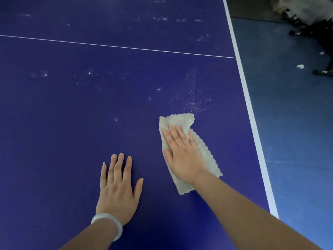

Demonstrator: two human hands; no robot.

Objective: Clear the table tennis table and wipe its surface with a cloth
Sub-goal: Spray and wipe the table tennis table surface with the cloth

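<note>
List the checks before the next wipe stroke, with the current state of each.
1. Right hand pressing flat on the cloth: ok.
2. Cloth fully on the table, inside the white edge: ok.
3. Left hand off the cloth, flat on the table beside it: ok.
4. Surface ahead clean: not ok. There are white specks just beyond the cloth, and more past the centre line.
5. Table cleared of loose items: ok in the visible part; cannot tell for the rest.
6. Cloth underside still clean: cannot tell.
</note>
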